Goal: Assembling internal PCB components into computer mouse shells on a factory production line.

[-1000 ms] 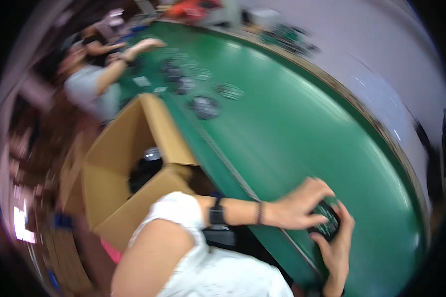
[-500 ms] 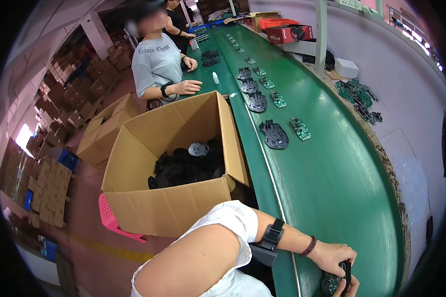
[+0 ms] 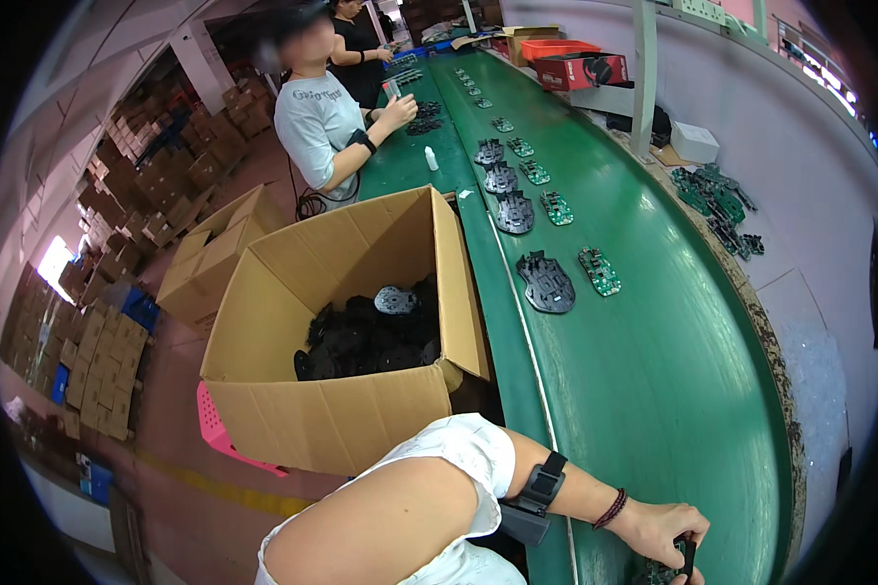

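At the lower right, my left hand (image 3: 659,532) has its fingers curled around a black computer mouse shell (image 3: 688,557), over the green conveyor belt (image 3: 644,409). Beneath that hand, partly cut off by the lower edge, shows a dark circuit board (image 3: 654,572). Of my right hand (image 3: 696,578) only fingertips appear, closed against the shell from below. Farther up the belt lie a black mouse base (image 3: 545,283) and a green circuit board (image 3: 599,272), with more such pairs in a row beyond.
A large open carton (image 3: 327,414) of black shells stands left of the belt on a pink stool (image 3: 219,434). A co-worker in a grey shirt (image 3: 317,127) sits beyond it, near a white bottle (image 3: 431,158). Circuit boards (image 3: 712,195) are heaped on the right ledge.
The row of mouse bases and boards appears slightly lower and farther right. My right hand has slipped mostly below the frame. The co-worker has raised a hand, now holding something small.
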Demonstrator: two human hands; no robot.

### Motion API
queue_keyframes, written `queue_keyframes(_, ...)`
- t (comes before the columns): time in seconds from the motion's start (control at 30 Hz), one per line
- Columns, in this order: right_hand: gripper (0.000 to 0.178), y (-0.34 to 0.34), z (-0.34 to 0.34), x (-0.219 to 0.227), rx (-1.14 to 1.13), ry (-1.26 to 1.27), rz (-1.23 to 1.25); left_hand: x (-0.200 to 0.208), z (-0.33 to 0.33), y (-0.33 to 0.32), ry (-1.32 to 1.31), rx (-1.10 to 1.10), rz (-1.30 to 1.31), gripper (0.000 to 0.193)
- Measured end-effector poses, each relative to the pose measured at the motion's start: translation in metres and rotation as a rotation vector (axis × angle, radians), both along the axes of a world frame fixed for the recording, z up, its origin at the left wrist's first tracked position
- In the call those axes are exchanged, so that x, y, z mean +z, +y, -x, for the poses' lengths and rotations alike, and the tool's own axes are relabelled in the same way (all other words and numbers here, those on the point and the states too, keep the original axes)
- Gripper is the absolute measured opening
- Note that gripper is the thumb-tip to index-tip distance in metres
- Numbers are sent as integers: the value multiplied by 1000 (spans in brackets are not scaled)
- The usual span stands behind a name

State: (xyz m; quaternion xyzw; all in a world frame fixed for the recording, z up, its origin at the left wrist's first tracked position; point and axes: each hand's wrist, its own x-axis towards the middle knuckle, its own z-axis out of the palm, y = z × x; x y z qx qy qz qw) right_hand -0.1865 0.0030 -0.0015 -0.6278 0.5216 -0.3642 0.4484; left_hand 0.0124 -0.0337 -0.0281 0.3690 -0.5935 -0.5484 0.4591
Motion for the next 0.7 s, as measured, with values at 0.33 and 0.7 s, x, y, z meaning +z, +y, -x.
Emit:
queue_keyframes(0.33, 24, -1, 4, -1, -28, 54, -46, -12, 1, -6, 8, -6, 37, 26)
queue_keyframes(0.7, 25, -2, 6, -6, -89, 45, -25, -12, 0, -4, -11, 5, 125, 26)
